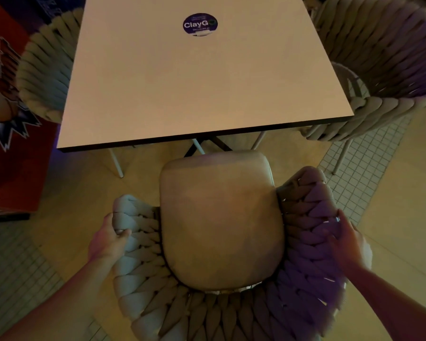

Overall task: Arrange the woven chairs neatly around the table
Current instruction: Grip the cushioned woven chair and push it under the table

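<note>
Left hand: our left hand is closed around the left arm of the near woven chair, thumb lying over the top of the thick braided rope, fingers wrapped under the rim
Right hand: our right hand grips the right arm of the same chair, palm pressed to the outer weave, fingers curled over the edge; something small and shiny sits on one finger, too small for us to identify
Chair in hand: its back curves toward us at the bottom of the view, and its smooth padded seat cushion points at the table; the front of the cushion lies just short of the table edge, not yet under it
Table: a pale square table straight ahead, with a round dark sticker reading "ClayGo" near its far side
Other chairs: one woven chair on the left is tucked close against the table side; one on the right stands near the corner, turned at a slight angle
Floor: tan floor with strips of small pale tiles
Step in hand: we judge we are lining the near chair up with the table
Next move: a straight, even push from both arms, keeping the cushion centred so it slides beneath the edge
</note>
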